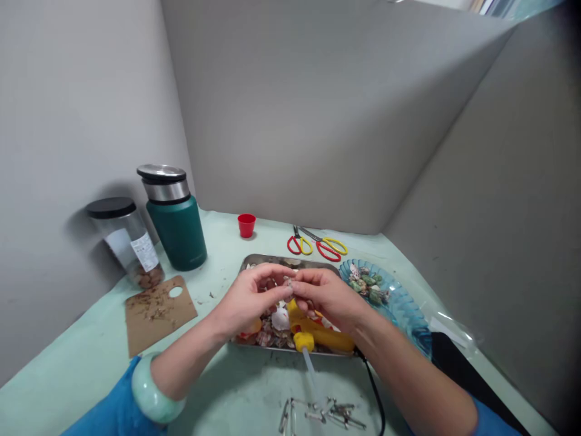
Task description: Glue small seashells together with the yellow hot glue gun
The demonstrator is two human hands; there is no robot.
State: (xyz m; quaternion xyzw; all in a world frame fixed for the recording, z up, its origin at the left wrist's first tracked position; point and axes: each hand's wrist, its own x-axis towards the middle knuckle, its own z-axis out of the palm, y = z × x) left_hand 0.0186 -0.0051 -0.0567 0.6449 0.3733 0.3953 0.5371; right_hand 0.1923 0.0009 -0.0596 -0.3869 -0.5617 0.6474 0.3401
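My left hand [255, 298] and my right hand [325, 297] meet fingertip to fingertip over a metal tray [261, 259]. Between their pinched fingers is a small pale thing [288, 281], too tiny to name. Below them, shells [280, 318] in white, orange and brown fill the tray. Across the shells lies a yellow hot glue gun [324, 335], under my right hand. A translucent glue stick [311, 368] sticks out of its rear toward me, and a black cord [376, 387] runs from its handle. Several slim metal clips [342, 414] lie on the table in front.
On the right, a blue scalloped plate [406, 306] holds green and spotted shells [370, 283]. Two pairs of scissors [331, 247] and a red cup [246, 225] stand behind the tray. Leftward are a green flask [178, 230], a clear jar [131, 242] and a brown board [158, 330] with dried sprigs.
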